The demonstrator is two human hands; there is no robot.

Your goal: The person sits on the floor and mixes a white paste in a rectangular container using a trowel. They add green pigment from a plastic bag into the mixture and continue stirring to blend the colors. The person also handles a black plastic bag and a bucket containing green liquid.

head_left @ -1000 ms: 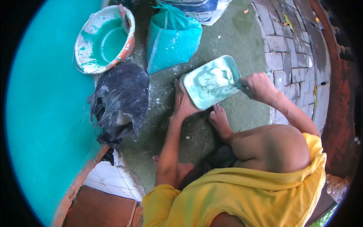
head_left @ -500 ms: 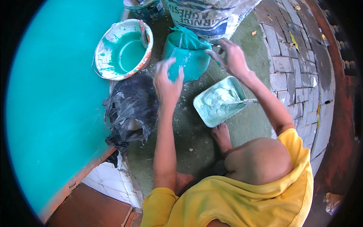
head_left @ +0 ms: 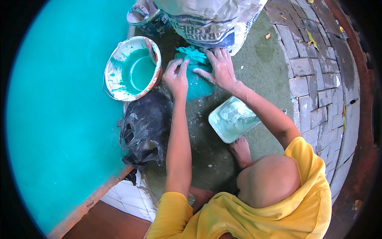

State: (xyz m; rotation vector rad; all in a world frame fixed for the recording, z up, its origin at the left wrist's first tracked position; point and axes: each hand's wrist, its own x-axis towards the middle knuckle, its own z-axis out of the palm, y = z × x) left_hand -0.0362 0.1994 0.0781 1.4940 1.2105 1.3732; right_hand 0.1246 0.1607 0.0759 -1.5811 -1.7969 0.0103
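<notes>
A teal plastic bag, full and with a crumpled, gathered top, stands on the grey floor ahead of me. My left hand pinches at the left side of its gathered top. Across the bag's upper right lies my right hand, fingers stretched out and thumb apart, touching the plastic. Nearer me is a shallow tray holding pale green paste. My right forearm passes over the tray's right side and hides most of the tool in it.
A paint-smeared bucket with teal paint stands left, a black plastic bag nearer me. Beyond are a large white sack and a smaller bucket. A teal wall bounds the left; paving lies right.
Both hands have come together onto the teal bag's top, the left one closing to a pinch. The view has shifted, so the bucket and tray appear lower.
</notes>
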